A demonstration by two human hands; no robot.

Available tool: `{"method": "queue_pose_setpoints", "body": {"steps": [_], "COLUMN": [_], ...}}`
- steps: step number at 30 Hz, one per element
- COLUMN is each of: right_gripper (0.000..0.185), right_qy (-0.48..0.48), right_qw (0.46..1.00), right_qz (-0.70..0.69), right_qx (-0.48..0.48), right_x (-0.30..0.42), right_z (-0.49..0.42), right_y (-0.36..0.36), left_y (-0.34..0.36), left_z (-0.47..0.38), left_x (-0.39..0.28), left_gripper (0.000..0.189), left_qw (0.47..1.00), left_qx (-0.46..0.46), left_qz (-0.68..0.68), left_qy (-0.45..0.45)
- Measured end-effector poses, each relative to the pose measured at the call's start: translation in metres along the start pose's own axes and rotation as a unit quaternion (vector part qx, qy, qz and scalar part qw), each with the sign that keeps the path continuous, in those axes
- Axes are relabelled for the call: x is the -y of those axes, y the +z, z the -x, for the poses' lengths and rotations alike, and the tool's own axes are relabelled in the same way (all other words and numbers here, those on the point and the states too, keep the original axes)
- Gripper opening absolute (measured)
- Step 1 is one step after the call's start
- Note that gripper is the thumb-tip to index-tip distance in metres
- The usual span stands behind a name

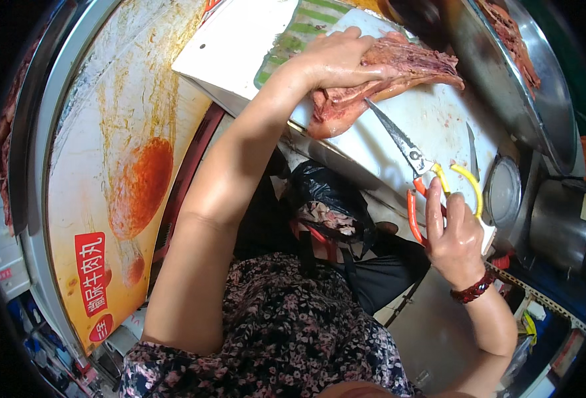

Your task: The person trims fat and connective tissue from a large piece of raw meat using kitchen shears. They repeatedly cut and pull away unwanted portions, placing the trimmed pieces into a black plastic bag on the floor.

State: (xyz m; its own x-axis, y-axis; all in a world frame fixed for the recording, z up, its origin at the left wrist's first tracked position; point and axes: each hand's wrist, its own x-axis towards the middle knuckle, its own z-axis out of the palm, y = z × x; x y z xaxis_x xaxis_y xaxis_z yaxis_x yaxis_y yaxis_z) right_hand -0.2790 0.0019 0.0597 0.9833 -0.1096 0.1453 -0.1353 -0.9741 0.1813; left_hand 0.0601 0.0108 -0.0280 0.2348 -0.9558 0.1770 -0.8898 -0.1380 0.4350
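Observation:
A long piece of raw meat lies on the white cutting board, its pale, skin-like end hanging near the board's close edge. My left hand rests over the meat, fingers curled on its far side and thumb along its top. Scissors with one red and one yellow handle are in my right hand, the fingers around the red and yellow loops. Their blades look closed or nearly so, and the tip touches or almost touches the meat's near edge.
A knife blade lies right of the scissors. Beyond it are a round lidded container and a steel pot. A large metal basin with meat stands at upper right. Below the board hangs a black plastic bag with scraps. A green-striped cloth lies behind my left hand.

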Motion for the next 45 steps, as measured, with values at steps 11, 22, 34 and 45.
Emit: {"method": "queue_pose_setpoints", "body": {"steps": [11,22,34,45], "right_gripper": [0.05,0.052,0.058,0.056], "right_qy": [-0.03,0.126,0.0,0.133], "right_qw": [0.996,0.94,0.999,0.966], "right_qz": [0.089,-0.314,0.026,-0.217], "right_qx": [0.006,-0.047,0.032,-0.032], "right_x": [-0.002,0.006,-0.005,0.007], "right_z": [-0.006,-0.003,-0.007,0.0], "right_y": [-0.006,0.009,-0.005,0.008], "left_y": [0.002,0.005,0.011,0.02], "left_z": [-0.002,-0.005,-0.007,-0.011], "left_x": [0.003,0.004,0.01,0.017], "left_gripper": [0.084,0.086,0.083,0.088], "left_qw": [1.0,1.0,1.0,1.0], "left_qx": [-0.01,-0.007,-0.022,-0.02], "left_qz": [0.013,0.017,-0.002,-0.012], "left_qy": [0.006,-0.005,0.007,-0.014]}}
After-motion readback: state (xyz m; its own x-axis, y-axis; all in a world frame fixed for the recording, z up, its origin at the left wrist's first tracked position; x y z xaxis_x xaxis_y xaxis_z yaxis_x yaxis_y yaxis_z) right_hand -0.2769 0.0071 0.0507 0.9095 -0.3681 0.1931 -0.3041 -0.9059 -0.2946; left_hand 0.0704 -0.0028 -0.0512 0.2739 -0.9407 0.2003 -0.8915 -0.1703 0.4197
